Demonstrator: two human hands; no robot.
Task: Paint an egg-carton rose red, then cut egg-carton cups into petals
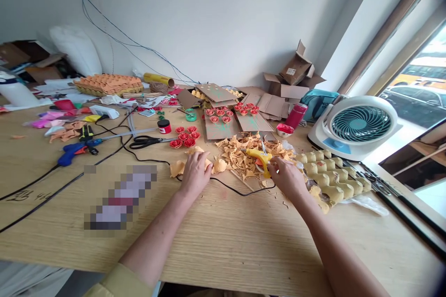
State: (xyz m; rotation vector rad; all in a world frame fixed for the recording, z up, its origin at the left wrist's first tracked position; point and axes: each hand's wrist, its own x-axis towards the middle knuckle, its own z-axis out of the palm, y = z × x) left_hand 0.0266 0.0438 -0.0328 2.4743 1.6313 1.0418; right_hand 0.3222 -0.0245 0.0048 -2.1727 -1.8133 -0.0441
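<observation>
My left hand (195,171) reaches among peach egg-carton cups, its fingers bent downward. A bit of a peach cup (208,166) shows between thumb and forefinger; the fingertips are partly hidden. Beside it sit one loose cup (177,168) to the left and another (219,165) to the right. My right hand (287,175) is closed at the rear of a yellow glue gun (260,154), whose nozzle points away over a heap of torn peach carton scraps (237,151). The gun's black cord (240,193) runs left across the table, passing by my left hand.
Red paper-pulp roses (184,137) stand beyond my left hand, with more on cardboard (219,132). Black scissors (149,141), a blue glue gun (75,151) and cords lie left. On the right are an egg carton (331,176) and a fan (358,123).
</observation>
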